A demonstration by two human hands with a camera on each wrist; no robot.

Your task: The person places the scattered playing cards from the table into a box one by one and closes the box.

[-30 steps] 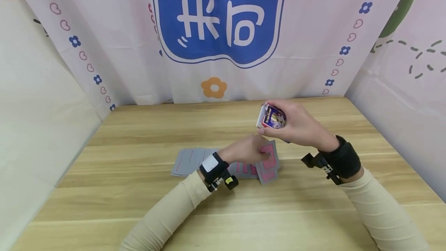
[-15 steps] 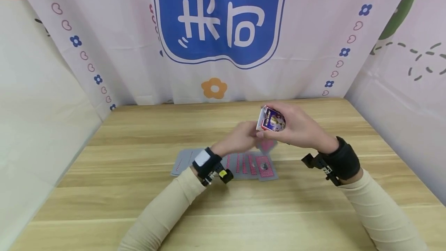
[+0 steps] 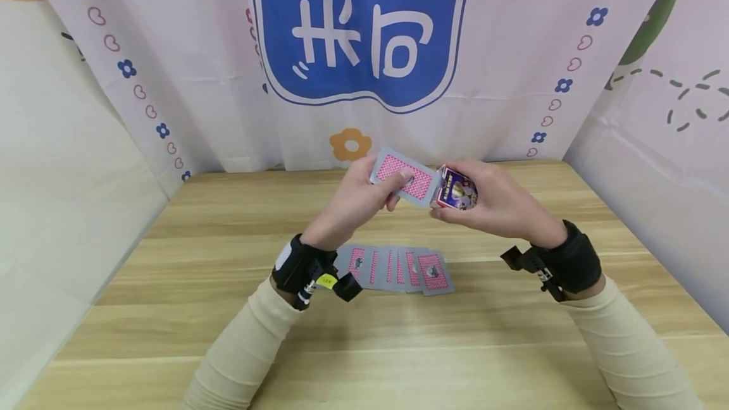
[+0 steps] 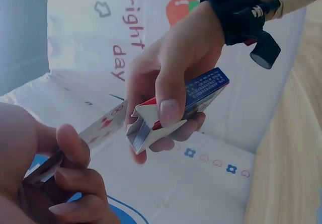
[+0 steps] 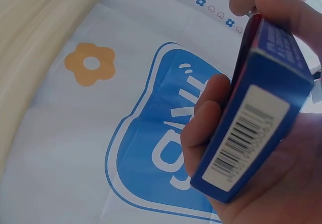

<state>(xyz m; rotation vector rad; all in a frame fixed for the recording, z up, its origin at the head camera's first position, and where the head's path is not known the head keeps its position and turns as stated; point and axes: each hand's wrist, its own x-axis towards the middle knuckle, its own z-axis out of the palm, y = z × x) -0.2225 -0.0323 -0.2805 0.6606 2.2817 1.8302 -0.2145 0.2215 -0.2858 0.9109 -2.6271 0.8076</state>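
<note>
My left hand (image 3: 364, 192) pinches a playing card (image 3: 418, 182), thumb on its pink patterned back. In the left wrist view the card (image 4: 104, 126) shows red diamonds on its face, its far end close beside the box opening. My right hand (image 3: 495, 201) grips a small blue card box (image 3: 458, 192) with its open end turned toward the card. Cards show inside the box mouth (image 4: 142, 136). A barcode marks the blue end of the box (image 5: 246, 133) in the right wrist view. Below the hands, a row of overlapping playing cards (image 3: 435, 273) lies face down on the table.
The wooden table (image 3: 455, 347) ends at a hanging white cloth (image 3: 216, 100) with a blue emblem (image 3: 364, 30) behind the hands. Pale cloth walls stand on the left and right sides. The left wrist strap (image 3: 304, 267) hides the left end of the card row.
My left hand has lifted a card off the right end of the row, up and left, and turned it level beside the box mouth. The right hand with the box has shifted slightly right.
</note>
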